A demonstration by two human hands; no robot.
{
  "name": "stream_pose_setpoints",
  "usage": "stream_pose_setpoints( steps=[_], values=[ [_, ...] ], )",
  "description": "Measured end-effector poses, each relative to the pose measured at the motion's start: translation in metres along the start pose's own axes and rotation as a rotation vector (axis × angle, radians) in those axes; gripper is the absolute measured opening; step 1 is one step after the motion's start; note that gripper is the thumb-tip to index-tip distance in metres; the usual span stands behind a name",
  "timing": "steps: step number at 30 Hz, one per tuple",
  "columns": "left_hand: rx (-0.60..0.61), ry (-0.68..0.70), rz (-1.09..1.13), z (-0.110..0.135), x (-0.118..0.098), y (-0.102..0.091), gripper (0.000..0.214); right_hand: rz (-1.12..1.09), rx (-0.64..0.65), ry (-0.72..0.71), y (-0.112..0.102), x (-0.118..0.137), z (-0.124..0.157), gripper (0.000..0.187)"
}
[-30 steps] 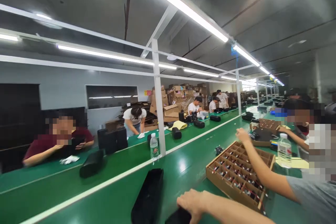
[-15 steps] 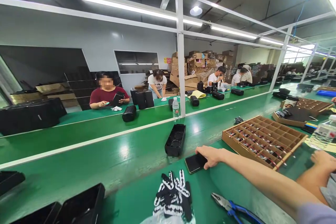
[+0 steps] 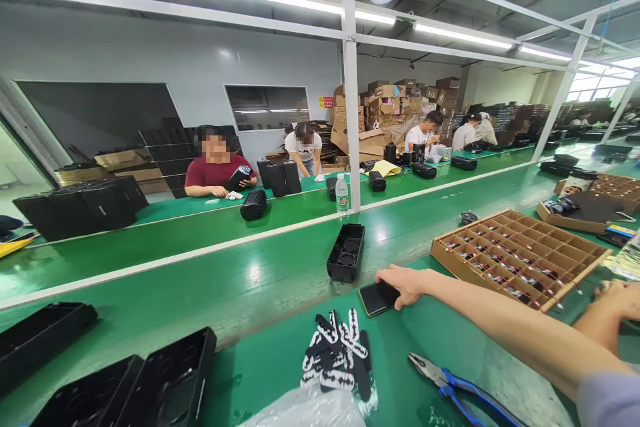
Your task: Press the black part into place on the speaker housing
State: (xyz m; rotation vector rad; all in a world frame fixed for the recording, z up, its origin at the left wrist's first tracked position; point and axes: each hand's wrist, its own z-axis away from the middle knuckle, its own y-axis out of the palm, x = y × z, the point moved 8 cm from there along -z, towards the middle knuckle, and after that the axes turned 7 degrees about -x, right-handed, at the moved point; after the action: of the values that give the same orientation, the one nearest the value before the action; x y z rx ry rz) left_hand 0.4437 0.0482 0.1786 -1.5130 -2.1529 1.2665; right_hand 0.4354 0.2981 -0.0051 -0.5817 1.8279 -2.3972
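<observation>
The left hand (image 3: 406,282) is gripping the black phone (image 3: 377,297) by its right edge near the bench rim; the right hand (image 3: 620,299) is lying loosely curled, holding nothing

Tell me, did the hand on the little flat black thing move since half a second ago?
No. The left hand rests on the flat black piece just as before, beside the black tray and beyond the patterned gloves; only the camera shifted.

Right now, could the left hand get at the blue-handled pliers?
Probably yes: the left hand rests on a flat black piece, and the pliers lie uncovered on the green table just beside that forearm.
</observation>
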Motion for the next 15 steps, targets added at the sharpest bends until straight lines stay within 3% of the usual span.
stream_pose_setpoints(
  steps=[2, 4, 7, 9, 11, 14, 15],
  values=[
    [0.083, 0.118, 0.103, -0.053, -0.047, 0.068, 0.039, -0.010, 0.007, 0.007, 0.000, -0.001, 0.001, 0.058],
    [0.183, 0.199, 0.172, -0.086, -0.078, 0.129, 0.037, -0.031, -0.001, 0.019, -0.001, -0.001, 0.003, 0.064],
    [0.247, 0.234, 0.220, -0.102, -0.096, 0.184, 0.048, -0.064, -0.032, 0.034, -0.001, -0.002, 0.008, 0.075],
    [0.269, 0.251, 0.219, -0.101, -0.100, 0.193, 0.045, -0.079, -0.060, 0.042, -0.001, -0.004, 0.012, 0.080],
    [0.306, 0.273, 0.190, -0.100, -0.099, 0.184, 0.029, -0.093, -0.083, 0.061, 0.000, -0.007, 0.015, 0.082],
    [0.400, 0.302, 0.111, -0.094, -0.088, 0.142, 0.049, -0.111, -0.111, 0.100, 0.001, -0.013, 0.019, 0.082],
    [0.438, 0.297, 0.069, -0.086, -0.077, 0.121, 0.033, -0.116, -0.120, 0.109, 0.002, -0.014, 0.020, 0.082]
  ],
)
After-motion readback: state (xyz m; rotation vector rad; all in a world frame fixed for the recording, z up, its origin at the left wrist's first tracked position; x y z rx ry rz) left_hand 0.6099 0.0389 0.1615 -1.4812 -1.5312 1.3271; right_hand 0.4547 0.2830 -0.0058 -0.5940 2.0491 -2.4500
